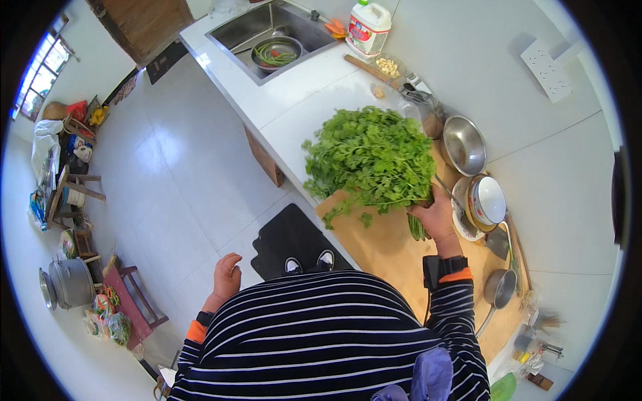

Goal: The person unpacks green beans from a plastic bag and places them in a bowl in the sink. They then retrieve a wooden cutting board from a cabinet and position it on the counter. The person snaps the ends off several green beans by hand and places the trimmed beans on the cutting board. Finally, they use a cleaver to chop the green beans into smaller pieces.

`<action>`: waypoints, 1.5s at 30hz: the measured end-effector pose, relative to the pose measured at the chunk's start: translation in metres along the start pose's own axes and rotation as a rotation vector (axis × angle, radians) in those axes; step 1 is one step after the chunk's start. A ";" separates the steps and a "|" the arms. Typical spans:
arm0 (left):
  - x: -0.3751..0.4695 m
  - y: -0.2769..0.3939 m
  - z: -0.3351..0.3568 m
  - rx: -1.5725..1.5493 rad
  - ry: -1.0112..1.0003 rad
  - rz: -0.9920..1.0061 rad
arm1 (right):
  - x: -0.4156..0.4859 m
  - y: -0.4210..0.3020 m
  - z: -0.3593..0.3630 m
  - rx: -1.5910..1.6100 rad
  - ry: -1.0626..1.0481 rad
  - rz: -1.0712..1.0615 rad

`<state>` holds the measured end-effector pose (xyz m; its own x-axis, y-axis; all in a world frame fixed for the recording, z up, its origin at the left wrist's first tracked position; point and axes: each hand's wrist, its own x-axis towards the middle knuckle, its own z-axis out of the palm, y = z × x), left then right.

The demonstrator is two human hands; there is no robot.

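Observation:
A big bunch of leafy green herbs, which looks like coriander, is gripped near its stems by my right hand. The cut stem ends stick out below the fingers. Leaves spread over the white countertop and the edge of a wooden board. Away from the counter, my left hand hangs over the floor at my side. It holds nothing, and its fingers are loosely bent. Close to the right hand stand stacked bowls, with a knife-like metal tool partly hidden beside the leaves.
Along the wall are a steel bowl, a small saucepan and a dish of peeled cloves. A pan with green vegetables sits in the sink. A white jug stands beside it. Stools and a large pot are leftward.

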<state>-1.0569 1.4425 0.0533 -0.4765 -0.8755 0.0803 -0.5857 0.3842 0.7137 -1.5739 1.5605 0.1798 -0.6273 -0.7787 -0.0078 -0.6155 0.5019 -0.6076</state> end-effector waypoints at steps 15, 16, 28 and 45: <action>0.075 -0.042 -0.010 -0.098 -0.263 -0.152 | 0.004 0.048 0.017 -0.432 0.046 0.216; 0.081 -0.053 -0.017 -0.125 -0.266 -0.180 | 0.003 0.044 0.017 -0.468 0.047 0.219; 0.180 -0.202 -0.170 0.016 -0.202 -0.172 | 0.017 -0.037 0.072 -0.761 0.326 0.216; 0.258 -0.254 -0.183 -0.322 -0.086 -0.474 | 0.179 -0.183 0.221 0.797 0.117 0.312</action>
<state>-0.9112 1.0649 0.0199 -0.2704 -0.8981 -0.3468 -0.5255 -0.1641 0.8348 -1.4683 1.2456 0.1144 -0.7840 -0.5837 -0.2114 0.0833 0.2386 -0.9675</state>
